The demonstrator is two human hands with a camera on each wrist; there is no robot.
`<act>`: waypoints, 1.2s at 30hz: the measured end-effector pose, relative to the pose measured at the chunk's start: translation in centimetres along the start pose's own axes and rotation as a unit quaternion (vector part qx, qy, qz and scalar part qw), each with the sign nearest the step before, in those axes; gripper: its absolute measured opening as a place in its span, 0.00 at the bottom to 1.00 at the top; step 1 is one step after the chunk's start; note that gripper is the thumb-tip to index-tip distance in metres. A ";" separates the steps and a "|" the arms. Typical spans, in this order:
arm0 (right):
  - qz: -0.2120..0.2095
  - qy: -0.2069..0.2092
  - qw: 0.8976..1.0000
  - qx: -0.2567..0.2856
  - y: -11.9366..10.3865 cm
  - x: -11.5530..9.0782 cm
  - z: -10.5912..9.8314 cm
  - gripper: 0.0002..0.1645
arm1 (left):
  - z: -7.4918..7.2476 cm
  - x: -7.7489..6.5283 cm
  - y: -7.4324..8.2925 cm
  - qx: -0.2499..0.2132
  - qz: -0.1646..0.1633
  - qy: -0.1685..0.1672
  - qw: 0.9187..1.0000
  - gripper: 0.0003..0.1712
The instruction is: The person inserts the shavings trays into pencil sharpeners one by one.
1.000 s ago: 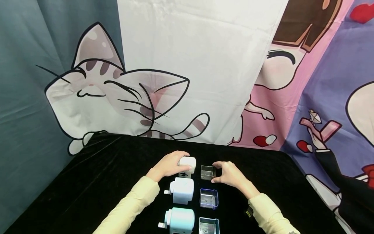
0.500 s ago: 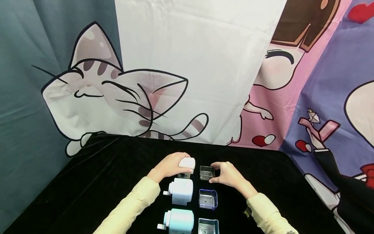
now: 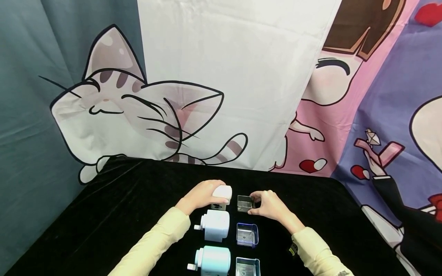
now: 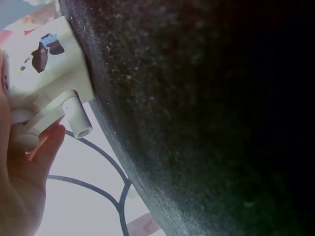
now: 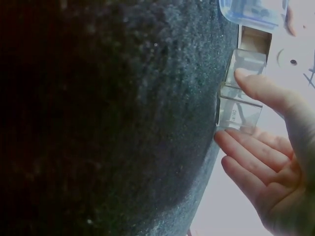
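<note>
In the head view, my left hand [image 3: 203, 196] grips a white crank pencil sharpener [image 3: 223, 190] at the far end of a row. The left wrist view shows its crank handle [image 4: 76, 115] and dark printed pattern, with fingers wrapped behind. To the right of it, my right hand [image 3: 271, 207] holds a clear shavings drawer [image 3: 244, 204] by its right side, thumb near and fingers far. Seen from the right wrist, the drawer [image 5: 239, 110] sits between the thumb and the fingertips, low over the black cloth.
Nearer on the black cloth [image 3: 138, 214] stand a pale blue sharpener [image 3: 216, 224] and a turquoise sharpener [image 3: 215, 258], cranks facing left. Beside them lie a blue-rimmed clear drawer [image 3: 246, 234] and a teal-rimmed drawer [image 3: 247, 267]. A printed cat curtain [image 3: 241, 76] hangs behind.
Both hands keep nearly the same places on the white sharpener and the clear drawer. Only slight finger shifts and a small sway of the head view show.
</note>
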State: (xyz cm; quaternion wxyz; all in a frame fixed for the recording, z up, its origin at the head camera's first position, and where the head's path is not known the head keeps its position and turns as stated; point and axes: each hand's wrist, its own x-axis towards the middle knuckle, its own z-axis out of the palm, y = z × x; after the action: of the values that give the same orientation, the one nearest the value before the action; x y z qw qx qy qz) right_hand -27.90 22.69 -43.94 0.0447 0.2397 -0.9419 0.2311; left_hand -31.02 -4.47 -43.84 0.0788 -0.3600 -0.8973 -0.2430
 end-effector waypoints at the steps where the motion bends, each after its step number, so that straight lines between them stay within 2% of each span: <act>1: 0.000 -0.002 1.000 0.004 0.0 0.0 0.0 0.27 | 0.0 0.0 0.0 0.002 0.001 0.001 1.000 0.32; 6: 0.003 -0.010 1.000 0.023 -0.1 0.0 -0.2 0.25 | 0.1 0.2 0.1 -0.004 0.006 0.006 1.000 0.31; 21: 0.014 -0.015 0.999 0.029 -0.4 -0.1 -0.5 0.27 | 0.3 0.2 0.2 -0.014 0.007 0.006 1.000 0.29; 36: 0.010 -0.017 0.999 0.026 -0.7 0.3 -0.2 0.27 | 0.3 0.0 0.0 0.002 0.002 0.007 1.000 0.29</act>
State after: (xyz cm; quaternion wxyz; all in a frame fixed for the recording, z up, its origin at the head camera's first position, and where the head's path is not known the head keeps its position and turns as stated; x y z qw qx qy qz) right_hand -27.83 22.14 -43.42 0.0205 0.2356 -0.9384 0.2519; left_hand -31.02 -4.30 -44.08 0.0857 -0.3597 -0.8967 -0.2434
